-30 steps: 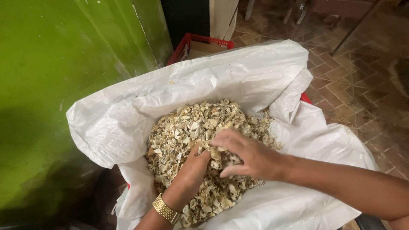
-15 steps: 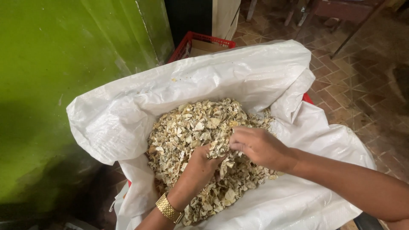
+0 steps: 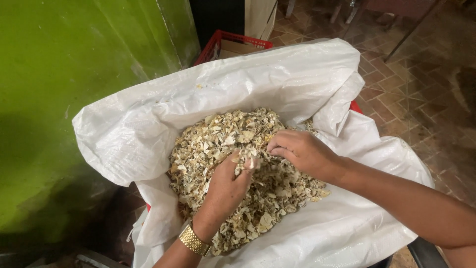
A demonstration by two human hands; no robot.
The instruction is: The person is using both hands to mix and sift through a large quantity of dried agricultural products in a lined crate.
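Dried pale flakes (image 3: 223,144) are lying heaped inside the white sack (image 3: 148,124), standing beside the green wall (image 3: 59,99). The left hand (image 3: 225,186) is closing around a clump of flakes. The right hand (image 3: 302,151) is pinching flakes just beside it.

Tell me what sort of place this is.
Probably a storeroom or informal work area, not a kitchen: a big white woven sack of dry, pale flakes sits on a red plastic crate, beside a worn green wall, on a brick-paved floor.
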